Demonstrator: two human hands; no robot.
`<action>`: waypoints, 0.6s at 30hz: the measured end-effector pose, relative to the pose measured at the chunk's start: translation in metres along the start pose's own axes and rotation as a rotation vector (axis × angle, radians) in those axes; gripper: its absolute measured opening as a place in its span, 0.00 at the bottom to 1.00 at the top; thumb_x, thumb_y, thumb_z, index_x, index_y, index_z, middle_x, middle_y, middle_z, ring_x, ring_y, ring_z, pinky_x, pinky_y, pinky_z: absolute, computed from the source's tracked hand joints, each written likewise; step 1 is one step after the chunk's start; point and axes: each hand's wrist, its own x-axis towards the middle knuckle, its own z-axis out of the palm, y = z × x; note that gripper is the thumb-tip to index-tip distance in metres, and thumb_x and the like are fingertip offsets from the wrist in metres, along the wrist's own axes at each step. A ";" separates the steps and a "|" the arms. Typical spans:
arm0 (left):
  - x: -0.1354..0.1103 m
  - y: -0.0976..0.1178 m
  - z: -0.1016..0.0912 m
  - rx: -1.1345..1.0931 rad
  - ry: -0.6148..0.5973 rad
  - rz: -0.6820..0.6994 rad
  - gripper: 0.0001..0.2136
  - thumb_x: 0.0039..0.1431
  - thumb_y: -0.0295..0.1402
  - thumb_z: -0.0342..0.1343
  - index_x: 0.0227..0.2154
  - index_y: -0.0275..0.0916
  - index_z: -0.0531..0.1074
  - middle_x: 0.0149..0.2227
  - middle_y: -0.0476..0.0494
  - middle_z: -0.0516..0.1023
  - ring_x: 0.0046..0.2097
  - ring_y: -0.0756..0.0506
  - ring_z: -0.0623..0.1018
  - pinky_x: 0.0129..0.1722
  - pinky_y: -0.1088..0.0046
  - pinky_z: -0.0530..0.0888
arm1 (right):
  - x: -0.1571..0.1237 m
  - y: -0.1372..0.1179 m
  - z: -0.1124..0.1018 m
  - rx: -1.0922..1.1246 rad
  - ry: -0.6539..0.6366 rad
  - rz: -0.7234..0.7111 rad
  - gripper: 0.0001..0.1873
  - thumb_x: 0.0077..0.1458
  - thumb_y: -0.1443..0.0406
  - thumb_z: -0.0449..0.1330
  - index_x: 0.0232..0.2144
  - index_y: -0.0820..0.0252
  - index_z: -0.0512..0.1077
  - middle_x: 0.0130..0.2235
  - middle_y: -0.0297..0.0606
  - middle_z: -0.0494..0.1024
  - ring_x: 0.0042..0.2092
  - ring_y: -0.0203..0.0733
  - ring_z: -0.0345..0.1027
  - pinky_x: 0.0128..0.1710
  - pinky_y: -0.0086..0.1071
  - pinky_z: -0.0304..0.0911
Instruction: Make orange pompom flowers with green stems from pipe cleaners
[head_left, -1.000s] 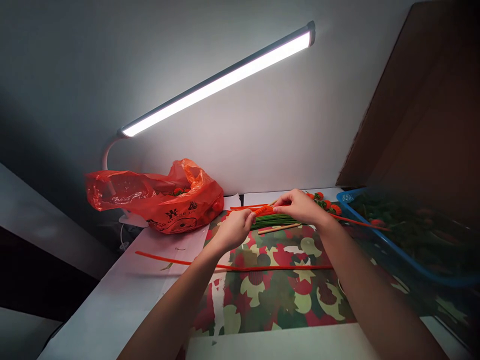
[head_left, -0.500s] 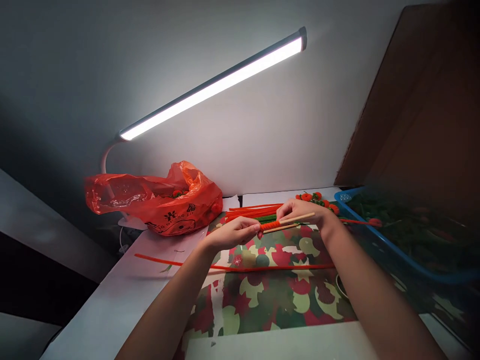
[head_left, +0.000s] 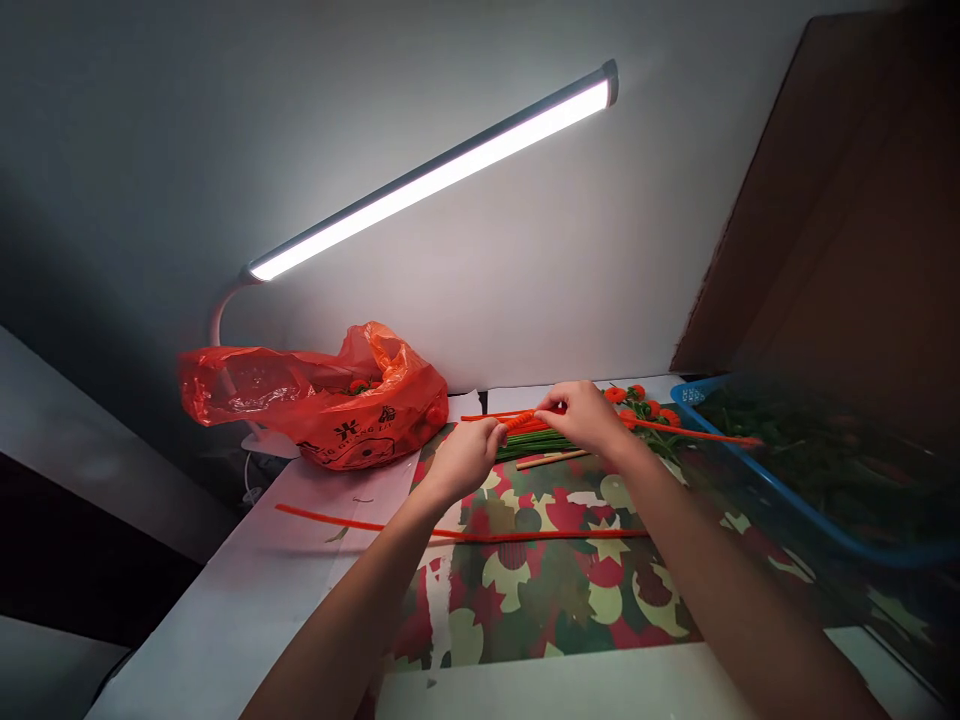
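Observation:
A coiled orange pipe cleaner [head_left: 517,421] spans the short gap between my hands, above the table. My left hand [head_left: 472,455] is closed on its left end, thumb on top. With a thumb-and-finger pinch, my right hand [head_left: 581,412] grips the other end. Just below the hands lies a wooden stick [head_left: 551,459]. Several green pipe cleaners [head_left: 534,443] and straight orange ones are behind and under the hands, partly hidden. Nearer to me, one long orange pipe cleaner [head_left: 480,538] stretches across the patterned mat [head_left: 525,600], passing behind my forearms.
At the left stands a red plastic bag [head_left: 375,430] with orange and green pieces inside. Orange flowers [head_left: 637,400] with green parts lie at the back right, beside a blue basket [head_left: 795,515] of dark green material. A lit lamp [head_left: 442,175] hangs above.
Both hands have shifted slightly up and away with the coil. The wooden stick that ran through the coil and stuck out past my right hand no longer shows there.

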 end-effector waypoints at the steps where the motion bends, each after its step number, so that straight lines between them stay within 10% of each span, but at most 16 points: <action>1: 0.001 0.000 0.001 -0.019 0.042 -0.010 0.14 0.60 0.38 0.44 0.22 0.39 0.66 0.18 0.52 0.61 0.22 0.49 0.59 0.25 0.74 0.53 | 0.000 -0.004 0.002 0.001 0.064 -0.022 0.08 0.49 0.64 0.59 0.26 0.59 0.78 0.30 0.40 0.77 0.32 0.41 0.65 0.32 0.32 0.56; 8: 0.008 -0.006 0.004 -0.267 0.114 -0.020 0.14 0.60 0.39 0.42 0.22 0.39 0.63 0.17 0.55 0.52 0.22 0.51 0.56 0.24 0.76 0.51 | 0.003 0.000 0.011 0.251 0.176 -0.154 0.10 0.50 0.61 0.59 0.29 0.60 0.78 0.29 0.38 0.75 0.28 0.37 0.62 0.30 0.31 0.59; 18: 0.009 -0.018 -0.009 -0.670 -0.375 0.065 0.21 0.55 0.55 0.46 0.25 0.40 0.58 0.18 0.60 0.44 0.19 0.55 0.46 0.18 0.78 0.48 | 0.002 0.020 -0.005 0.584 -0.156 -0.095 0.20 0.42 0.51 0.65 0.27 0.64 0.78 0.28 0.38 0.76 0.29 0.37 0.66 0.27 0.30 0.61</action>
